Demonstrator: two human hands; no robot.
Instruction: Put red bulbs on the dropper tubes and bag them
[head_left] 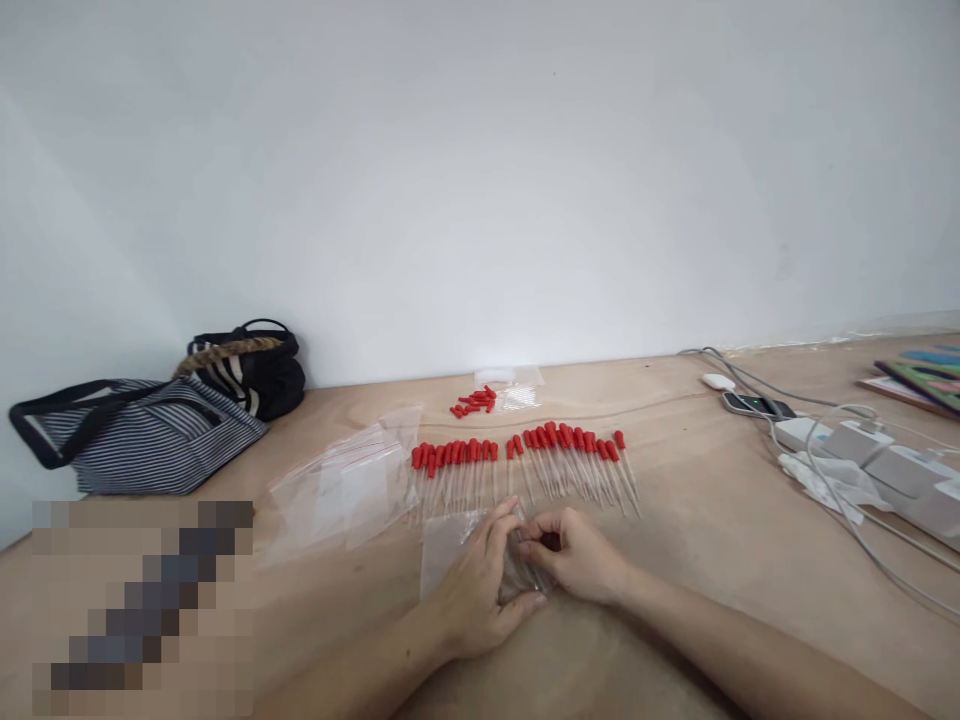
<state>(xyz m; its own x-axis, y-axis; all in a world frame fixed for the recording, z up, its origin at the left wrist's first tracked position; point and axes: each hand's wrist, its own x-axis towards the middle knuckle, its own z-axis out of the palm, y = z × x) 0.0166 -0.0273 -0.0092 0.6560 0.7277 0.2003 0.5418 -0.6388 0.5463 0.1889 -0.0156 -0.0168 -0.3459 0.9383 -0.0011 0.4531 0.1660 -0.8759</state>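
Clear droppers with red bulbs (551, 434) lie in a long row across the wooden table. In front of them, my left hand (480, 585) rests over a clear plastic bag (442, 548), its thumb spread from the fingers. My right hand (574, 555) is beside it, thumb and index finger pinched at the bag's right part; what lies between those fingertips is too small to tell. Behind the row sits a small pile of loose red bulbs (474, 402) by a bag of clear tubes (519, 397). Flat zip bags (360, 470) overlap to the left.
A striped bag (161, 435) and a black bag (274, 375) stand at the left by the wall. On the right are white chargers (862, 445), cables, a dark device (757, 405) and crumpled tissue (829, 480). A colourful flat item (926, 380) lies at the far right.
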